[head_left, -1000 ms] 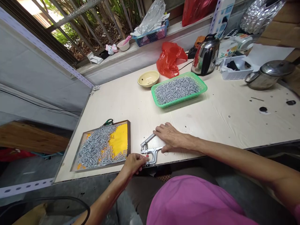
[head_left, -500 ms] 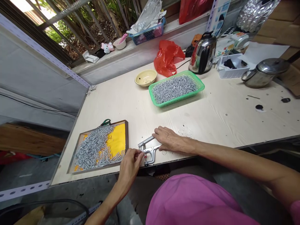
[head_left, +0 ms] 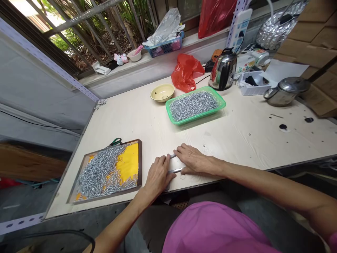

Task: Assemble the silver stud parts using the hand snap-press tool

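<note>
My right hand point(head_left: 193, 160) is closed around the rear ends of the two arms of a silver plier-like hand press point(head_left: 177, 170), near the table's front edge. My left hand point(head_left: 158, 175) wraps over the front end of the press, its thumb pointing right along the lower arm. The spring and jaw are hidden under it. Left of my hands lies a shallow dark-rimmed tray point(head_left: 139, 163) with a yellow bottom, partly covered by a heap of small silvery metal pins point(head_left: 101, 172).
A green plastic basket point(head_left: 222, 105) full of similar small pins stands farther back. Behind it are a cream bowl point(head_left: 162, 93), a red plastic bag point(head_left: 184, 72) and a steel kettle point(head_left: 223, 69). Green-handled scissors point(head_left: 116, 141) lie behind the tray. A lidded pot point(head_left: 285, 92) stands far right.
My left hand has gone from a fingertip pinch at the jaw of the press to wrapping over its front end. My right hand still holds the arms. The view has shifted slightly.
</note>
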### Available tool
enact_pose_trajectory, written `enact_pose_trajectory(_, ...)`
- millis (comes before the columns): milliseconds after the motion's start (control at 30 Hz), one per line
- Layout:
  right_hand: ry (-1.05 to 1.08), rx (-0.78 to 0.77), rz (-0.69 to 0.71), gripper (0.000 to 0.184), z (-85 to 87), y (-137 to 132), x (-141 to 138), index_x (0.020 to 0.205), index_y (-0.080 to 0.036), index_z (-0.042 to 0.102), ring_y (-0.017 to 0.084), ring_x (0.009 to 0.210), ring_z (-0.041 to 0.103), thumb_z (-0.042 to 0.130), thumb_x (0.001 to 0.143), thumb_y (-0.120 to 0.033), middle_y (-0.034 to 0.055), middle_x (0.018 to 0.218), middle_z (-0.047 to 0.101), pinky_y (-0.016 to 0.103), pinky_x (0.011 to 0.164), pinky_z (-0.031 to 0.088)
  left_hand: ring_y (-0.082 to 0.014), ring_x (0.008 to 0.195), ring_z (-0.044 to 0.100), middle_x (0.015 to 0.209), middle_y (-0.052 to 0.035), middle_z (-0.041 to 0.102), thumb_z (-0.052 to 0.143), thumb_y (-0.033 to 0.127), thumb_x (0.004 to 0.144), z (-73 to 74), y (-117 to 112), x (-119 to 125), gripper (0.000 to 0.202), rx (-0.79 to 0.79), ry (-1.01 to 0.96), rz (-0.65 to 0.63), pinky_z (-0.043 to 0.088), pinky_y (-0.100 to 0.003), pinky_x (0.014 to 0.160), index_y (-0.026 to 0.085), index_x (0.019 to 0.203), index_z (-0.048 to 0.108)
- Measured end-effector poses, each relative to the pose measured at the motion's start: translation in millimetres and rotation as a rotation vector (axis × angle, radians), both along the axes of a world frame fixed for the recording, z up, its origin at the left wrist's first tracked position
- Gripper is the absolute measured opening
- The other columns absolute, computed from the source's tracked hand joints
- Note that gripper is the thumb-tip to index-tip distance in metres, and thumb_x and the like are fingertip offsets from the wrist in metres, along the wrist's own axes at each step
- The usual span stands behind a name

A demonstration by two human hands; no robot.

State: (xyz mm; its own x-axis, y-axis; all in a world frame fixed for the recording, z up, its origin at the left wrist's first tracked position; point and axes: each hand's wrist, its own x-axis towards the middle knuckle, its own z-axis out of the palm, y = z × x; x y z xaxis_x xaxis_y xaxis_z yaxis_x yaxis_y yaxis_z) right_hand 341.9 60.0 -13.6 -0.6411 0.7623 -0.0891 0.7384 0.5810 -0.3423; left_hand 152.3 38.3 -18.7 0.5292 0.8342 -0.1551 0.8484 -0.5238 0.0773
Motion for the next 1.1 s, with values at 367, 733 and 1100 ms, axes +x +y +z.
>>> enact_pose_trajectory(367, 0.093, 0.085, 0.022, 0.015, -22.0, 0, -3, 0.09, -0.013, 0.059, 0.02, 0.088, 0.051, 0.063, 0.084, -0.027, 0.0067, 0.09, 0.059, 0.031, 0.073, 0.037, -0.0223, 0.092, 0.049, 0.093, -0.0049, 0.059, 0.06, 0.034, 0.084, -1.0, 14, 6, 0.023, -0.05, -0.07, -0.037, 0.046, -0.034, 0.076, 0.018, 0.1, 0.06)
enact_pose_trajectory(733, 0.057, 0.056, -0.03, 0.018, -17.4, 8, -2, 0.092, -0.015, 0.061, 0.02, 0.086, 0.05, 0.063, 0.083, -0.03, 0.0073, 0.091, 0.059, 0.03, 0.069, 0.038, -0.0239, 0.093, 0.051, 0.093, -0.0055, 0.062, 0.059, 0.036, 0.085, -3.3, 18, 4, 0.032, 0.02, -0.062, -0.012, 0.049, -0.036, 0.076, 0.018, 0.111, 0.058)
enact_pose_trajectory(1100, 0.066, 0.108, -0.029, 0.013, -23.6, 29, 4, 0.095, -0.015, 0.062, 0.02, 0.092, 0.049, 0.051, 0.09, -0.02, 0.0093, 0.098, 0.058, 0.031, 0.076, 0.037, -0.0286, 0.134, 0.036, 0.141, -0.014, 0.045, 0.051, 0.025, 0.09, -37.0, -52, 22, 0.046, 0.18, -0.321, -0.017, 0.039, -0.049, 0.106, 0.016, 0.133, 0.04)
